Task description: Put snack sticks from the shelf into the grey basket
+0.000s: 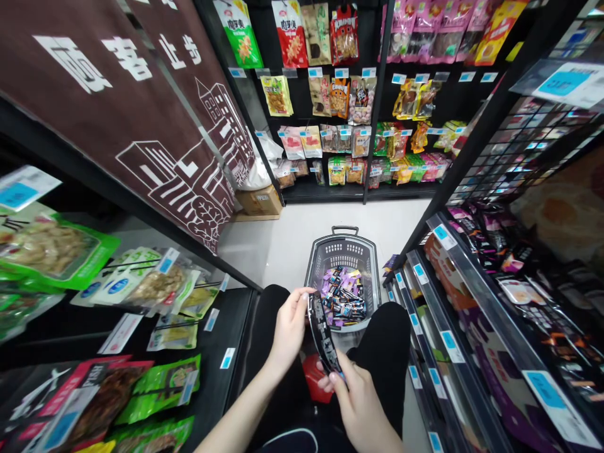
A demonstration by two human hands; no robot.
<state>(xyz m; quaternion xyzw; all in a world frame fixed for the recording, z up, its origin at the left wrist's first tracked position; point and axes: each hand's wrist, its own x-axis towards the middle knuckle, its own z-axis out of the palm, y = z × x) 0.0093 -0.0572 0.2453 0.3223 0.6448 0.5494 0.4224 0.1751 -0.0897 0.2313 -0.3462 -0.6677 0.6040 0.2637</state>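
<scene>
A narrow black strip with grey print (323, 333), bowed along its length, is held between my two hands above my lap. Its exact kind I cannot make out. My left hand (289, 324) pinches the upper end between thumb and fingers. Around the lower end close the fingers of my right hand (353, 384). Just beyond my knees, a grey plastic basket (376, 267) stands on the floor. Inside it lies a heap of small purple and black snack packets (342, 292), partly hidden behind the strip and my left hand.
Low shelves with bagged snacks (163, 390) flank my left. On the right are bins of dark packets (533, 302) behind clear fronts with price tags. A black rack (325, 195) of hanging snack bags stands ahead. A cardboard box (260, 202) sits by the brown curtain (155, 126).
</scene>
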